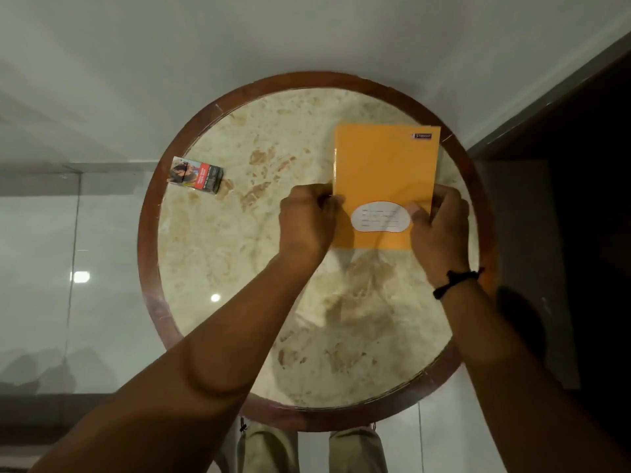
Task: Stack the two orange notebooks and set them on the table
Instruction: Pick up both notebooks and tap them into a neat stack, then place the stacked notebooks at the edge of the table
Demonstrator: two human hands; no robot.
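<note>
Marble-topped and ringed in dark wood, the round bench carries the action. Orange paper-covered notebooks sit squared on its far right side, one sliver of a second cover peeking along the left edge. Both hands clamp the near corners: left hand pinching the left edge, right hand with a thumb across the white label. Fingers are curled narrow, gripping the covers. My read: tap the edges flush, lower flat, then let go evenly. Small printed carton lies well apart.
</note>
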